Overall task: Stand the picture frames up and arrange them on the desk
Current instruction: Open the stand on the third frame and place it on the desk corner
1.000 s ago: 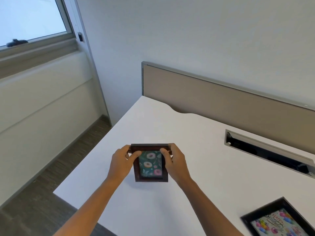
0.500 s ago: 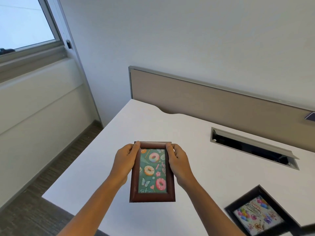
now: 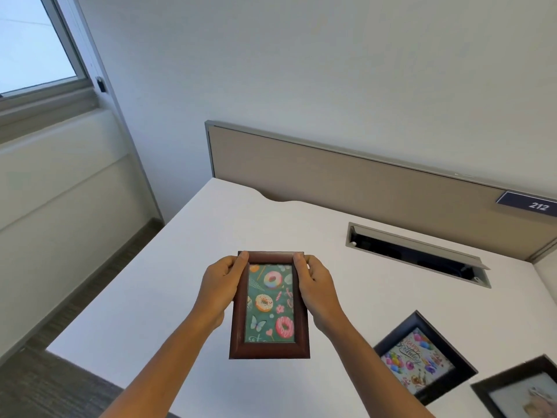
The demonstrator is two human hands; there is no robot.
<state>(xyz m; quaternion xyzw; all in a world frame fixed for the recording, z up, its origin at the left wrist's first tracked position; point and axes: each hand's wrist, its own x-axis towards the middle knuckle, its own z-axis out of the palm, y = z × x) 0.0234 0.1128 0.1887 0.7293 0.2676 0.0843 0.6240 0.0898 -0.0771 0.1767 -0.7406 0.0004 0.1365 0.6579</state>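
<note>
**While both hands grip it, brown frame is off the desk**

Brown frame (image 3: 269, 306) with the donut print is held in the air above the white desk (image 3: 168, 285), face toward the camera. Left hand (image 3: 221, 286) clamps its upper left edge, right hand (image 3: 316, 286) its upper right edge, thumbs on the front. Two black frames lie flat at the right: balloon frame (image 3: 422, 357), and a second black frame (image 3: 524, 393) cut off at the corner. Cable tray (image 3: 416, 251) sits near the back panel (image 3: 346, 179).
</note>
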